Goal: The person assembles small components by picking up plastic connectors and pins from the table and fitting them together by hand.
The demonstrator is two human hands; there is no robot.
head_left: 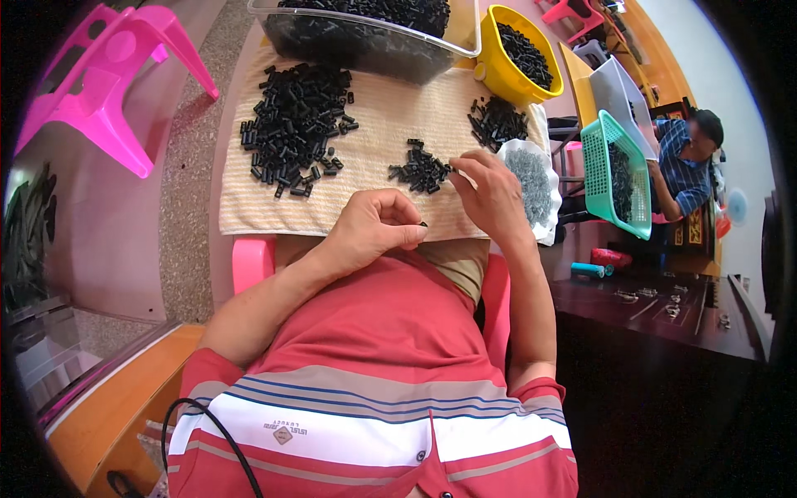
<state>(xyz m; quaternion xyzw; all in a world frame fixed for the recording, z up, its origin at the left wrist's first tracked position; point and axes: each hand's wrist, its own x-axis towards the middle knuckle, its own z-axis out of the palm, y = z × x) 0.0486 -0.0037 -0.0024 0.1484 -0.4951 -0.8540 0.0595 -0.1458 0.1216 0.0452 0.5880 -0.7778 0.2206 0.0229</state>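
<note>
My left hand [378, 222] is closed in a pinch above the near edge of the towel. A small black plastic piece [423, 224] sticks out between its thumb and forefinger. My right hand [496, 197] has its thumb and forefinger pressed together at the right edge of a small pile of black parts [422, 169]; what they hold is too small to make out. Farther left lies a large heap of short black plastic pieces [295, 120]. Slimmer black pieces [498, 123] form another pile beyond my right hand. Beside that hand is a white scalloped dish [552, 207] with many tiny clear or silvery parts.
A striped towel [374, 108] covers the table. At its far side stand a clear bin [465, 41] and a yellow basket [488, 70], both holding black parts. A green basket [594, 166] and a seated person [693, 162] are to the right. Pink stool [116, 91] at left.
</note>
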